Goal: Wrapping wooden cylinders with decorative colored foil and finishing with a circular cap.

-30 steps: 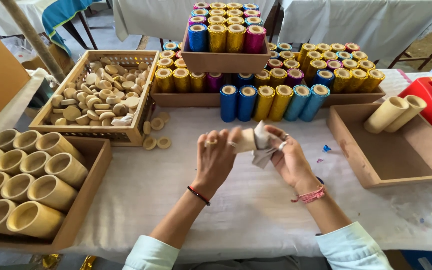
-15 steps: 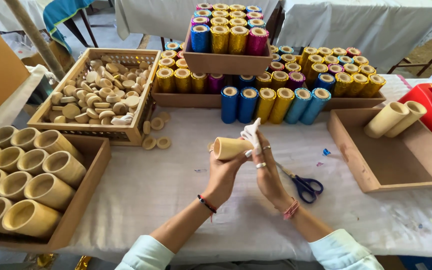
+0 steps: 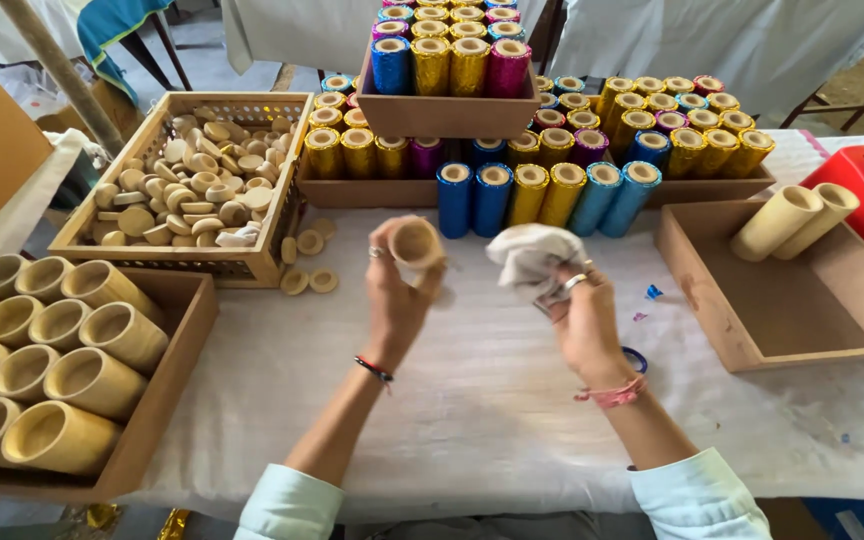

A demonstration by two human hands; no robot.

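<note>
Vs. half a sec ago, tube [image 3: 417,243] now turned open end up in left hand [image 3: 392,300], fingers wrapped round it; right hand [image 3: 580,320] has pulled apart, pinching white cloth [image 3: 530,256]. Centre frame. Open tablecloth [image 3: 472,400] below; crates [image 3: 767,300] near both sides.

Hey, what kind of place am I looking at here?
Probably a small craft workshop: trays of plain cardboard tubes, rows of foil-wrapped tubes, a crate of round caps, and hands working one tube with a cloth.
</note>
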